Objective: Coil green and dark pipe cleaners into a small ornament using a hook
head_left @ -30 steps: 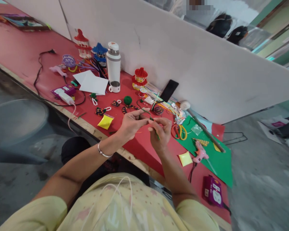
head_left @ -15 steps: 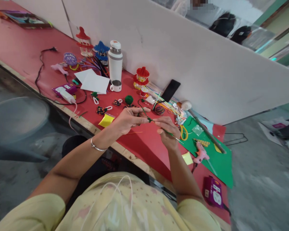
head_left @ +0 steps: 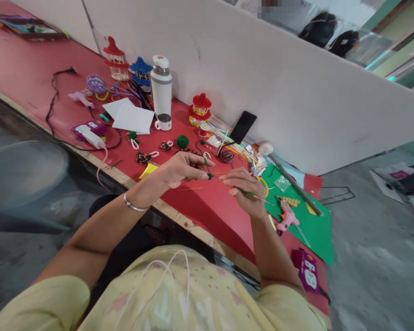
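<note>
My left hand [head_left: 180, 170] is closed in a pinch over the red table, holding a small dark green yarn piece [head_left: 210, 176] between thumb and fingers. A strand of green yarn rises past its fingertips. My right hand [head_left: 245, 189], closed around a thin crochet hook [head_left: 250, 193] with a green grip, is just right of the yarn piece. The hook's metal shaft sticks out behind the palm, and its front end points at the yarn. Behind the hands are a green yarn ball [head_left: 182, 141] and a multicoloured yarn ball [head_left: 227, 156].
A white flask [head_left: 161, 94] stands by the partition, with a small cup before it. Beaded yarn pieces [head_left: 144, 157] lie to the left. On the right are a phone [head_left: 243, 126], a pink glue gun [head_left: 288, 217] on green sheet, and a purple power box [head_left: 306, 271].
My right hand has moved right and slightly away from my left, drawing the hook back from the yarn piece. My left hand has shifted slightly left, still pinching the yarn.
</note>
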